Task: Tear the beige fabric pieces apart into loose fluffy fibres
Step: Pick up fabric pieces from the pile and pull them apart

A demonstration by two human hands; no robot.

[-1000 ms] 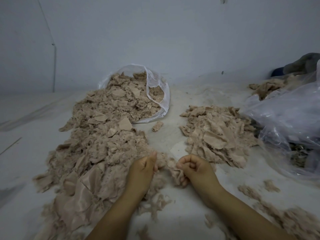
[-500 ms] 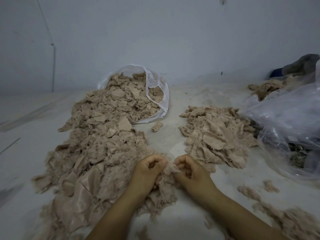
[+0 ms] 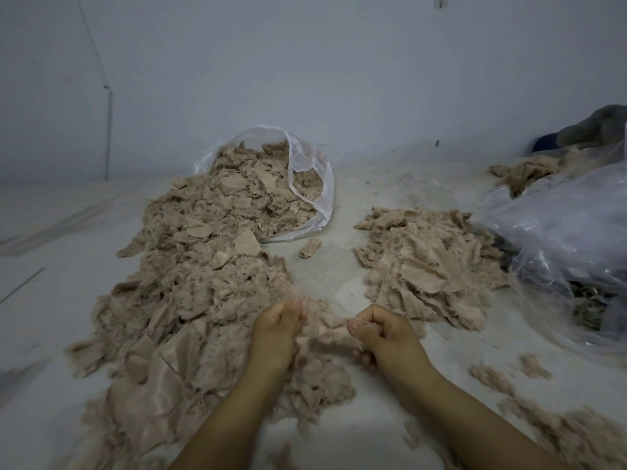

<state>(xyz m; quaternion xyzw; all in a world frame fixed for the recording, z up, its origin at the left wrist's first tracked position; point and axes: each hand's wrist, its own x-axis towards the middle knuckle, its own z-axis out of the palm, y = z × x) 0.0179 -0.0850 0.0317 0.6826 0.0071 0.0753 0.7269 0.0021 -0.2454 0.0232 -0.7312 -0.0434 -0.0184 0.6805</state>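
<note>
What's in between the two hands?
In the head view, a beige fabric piece stretches between the left hand and the right hand. Both hands pinch it, above the big fluffy pile.

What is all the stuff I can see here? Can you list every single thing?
big fibre heap: one, beige, left side, spilling from the open bag toward the person
open plastic bag: one, clear, back centre, lying on its side, holding beige scraps
fabric piece pile: one, beige, right of centre
small rolled scrap: one, beige, alone between the two piles
crumpled plastic bag: one, clear, right edge
far fabric clump: one, beige, back right behind that bag
loose fluff: scattered, beige, front right
floor: one, whitish
wall: one, pale grey
fabric piece being torn: one, beige, stretched between both hands
left hand: one, grips the piece
right hand: one, grips the piece
</note>
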